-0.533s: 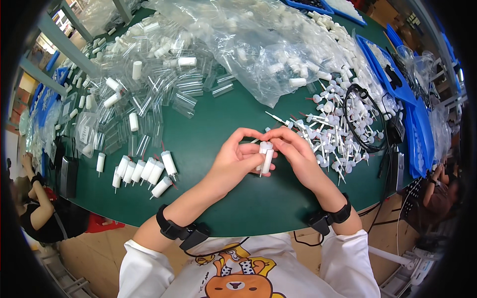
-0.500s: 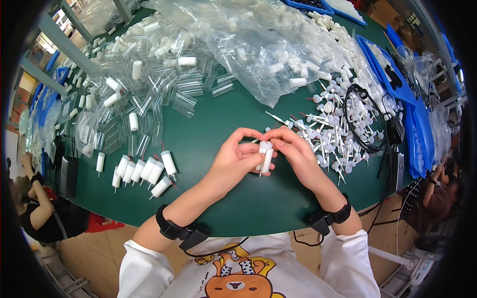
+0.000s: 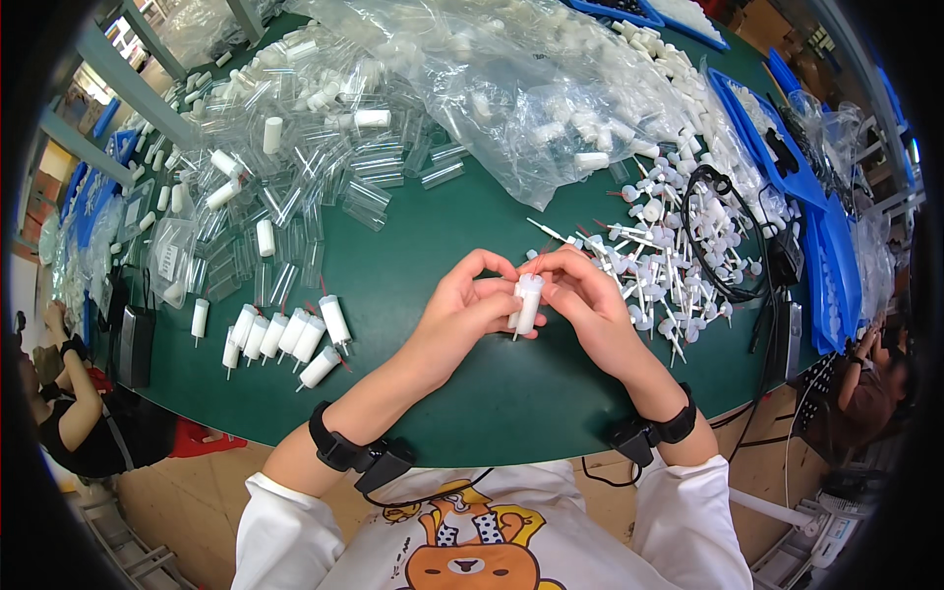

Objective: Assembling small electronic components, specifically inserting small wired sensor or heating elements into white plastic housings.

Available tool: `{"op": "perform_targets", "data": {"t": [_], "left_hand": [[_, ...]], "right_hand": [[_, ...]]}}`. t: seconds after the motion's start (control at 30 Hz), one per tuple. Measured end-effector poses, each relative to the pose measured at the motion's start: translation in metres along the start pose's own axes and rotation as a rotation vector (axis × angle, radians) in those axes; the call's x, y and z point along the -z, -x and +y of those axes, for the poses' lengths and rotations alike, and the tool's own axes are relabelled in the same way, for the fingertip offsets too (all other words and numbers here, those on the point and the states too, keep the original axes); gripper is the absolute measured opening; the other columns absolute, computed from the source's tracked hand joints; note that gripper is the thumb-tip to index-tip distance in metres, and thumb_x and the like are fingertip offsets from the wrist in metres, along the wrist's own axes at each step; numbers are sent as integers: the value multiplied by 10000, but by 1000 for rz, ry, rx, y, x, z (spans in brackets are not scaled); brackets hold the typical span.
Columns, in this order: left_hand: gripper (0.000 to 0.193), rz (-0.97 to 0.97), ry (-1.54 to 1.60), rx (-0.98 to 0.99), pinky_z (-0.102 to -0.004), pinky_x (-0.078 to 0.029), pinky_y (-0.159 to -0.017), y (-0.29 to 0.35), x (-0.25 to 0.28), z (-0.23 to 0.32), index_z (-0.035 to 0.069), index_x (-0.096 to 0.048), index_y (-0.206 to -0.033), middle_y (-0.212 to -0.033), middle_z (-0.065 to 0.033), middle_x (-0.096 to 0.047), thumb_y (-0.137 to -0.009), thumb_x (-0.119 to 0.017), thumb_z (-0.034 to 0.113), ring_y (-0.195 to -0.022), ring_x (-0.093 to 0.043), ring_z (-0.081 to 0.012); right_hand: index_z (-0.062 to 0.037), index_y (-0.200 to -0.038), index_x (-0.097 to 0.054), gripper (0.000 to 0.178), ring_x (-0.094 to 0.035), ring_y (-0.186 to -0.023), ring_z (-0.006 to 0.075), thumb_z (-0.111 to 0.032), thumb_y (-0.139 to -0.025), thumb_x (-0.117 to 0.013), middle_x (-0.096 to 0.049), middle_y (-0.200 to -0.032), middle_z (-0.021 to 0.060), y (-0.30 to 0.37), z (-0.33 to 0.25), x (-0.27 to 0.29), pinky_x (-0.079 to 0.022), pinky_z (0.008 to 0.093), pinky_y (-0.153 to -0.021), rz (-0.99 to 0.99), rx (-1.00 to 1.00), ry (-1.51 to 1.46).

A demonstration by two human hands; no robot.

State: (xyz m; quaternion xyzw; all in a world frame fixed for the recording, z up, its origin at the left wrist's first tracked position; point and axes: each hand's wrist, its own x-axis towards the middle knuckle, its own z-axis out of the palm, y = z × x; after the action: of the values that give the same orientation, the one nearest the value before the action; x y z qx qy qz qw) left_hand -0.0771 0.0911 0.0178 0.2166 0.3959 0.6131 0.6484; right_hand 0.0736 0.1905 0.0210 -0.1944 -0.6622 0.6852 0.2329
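Observation:
Over the near middle of the table, my left hand (image 3: pixel 460 313) is closed around a white cylinder with a translucent cap and a thin pin (image 3: pixel 527 307). The cylinder stands nearly upright, pin downward. Part of it is hidden by the fingers, and another white piece seems to lie behind it. At its top, my right hand (image 3: pixel 593 303) pinches close to the cap, where a thin red wire shows between the fingertips. To the left lie several similar white cylinders (image 3: pixel 292 336) with pins and red wires. Right of my hands spreads a heap of white-capped pins (image 3: pixel 654 251).
Clear tubes (image 3: pixel 285 202) and loose white cylinders cover the far left. A large clear plastic bag (image 3: pixel 511 118) lies at the back. On the right are a coiled black cable (image 3: pixel 696 236) and blue trays (image 3: pixel 831 265). Other people sit at both sides.
My fingers have shifted slightly around the cylinder, which has risen a little and tilts slightly differently. More of the red wire shows between the fingertips.

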Motion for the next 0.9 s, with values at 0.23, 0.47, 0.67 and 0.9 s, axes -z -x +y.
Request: {"op": "perform_targets", "data": {"t": [0.23,0.47,0.67,0.9], "left_hand": [[131,-58,-131,-37,-344,-515,-828,1,0,-5,51,-441,-1016,-1060,-130,-610,-918,-519,89,-934,-629,-217],[130,-52,-33,-34,-337,-510,-839,-3,4,0,46,-446,-1021,-1090,-146,-608,-933,-518,109,-948,-618,-179],[141,-86,-70,-63,-336,-507,-849,-4,10,3,25,-453,-1019,-1066,-159,-614,-936,-519,117,-951,-618,-183],[173,120,-91,-149,-319,-515,-809,-1,6,16,31,-449,-1084,-1043,-154,-594,-933,-498,100,-918,-619,-179]], "right_hand": [[5,-1087,-565,196,-539,-920,115,-40,-913,-486,-487,-1012,57,1,-1,-1,-462,255,-787,27,-10,7],[22,-1144,-558,281,-547,-898,109,-28,-870,-586,-481,-996,58,0,5,-2,-498,246,-755,57,-30,-50],[36,-1129,-568,309,-565,-929,133,11,-829,-636,-494,-1003,69,0,5,-4,-498,259,-799,42,-45,-71],[31,-1100,-506,260,-564,-975,142,21,-856,-594,-520,-1086,81,2,2,-9,-477,268,-834,146,11,-171]]}}
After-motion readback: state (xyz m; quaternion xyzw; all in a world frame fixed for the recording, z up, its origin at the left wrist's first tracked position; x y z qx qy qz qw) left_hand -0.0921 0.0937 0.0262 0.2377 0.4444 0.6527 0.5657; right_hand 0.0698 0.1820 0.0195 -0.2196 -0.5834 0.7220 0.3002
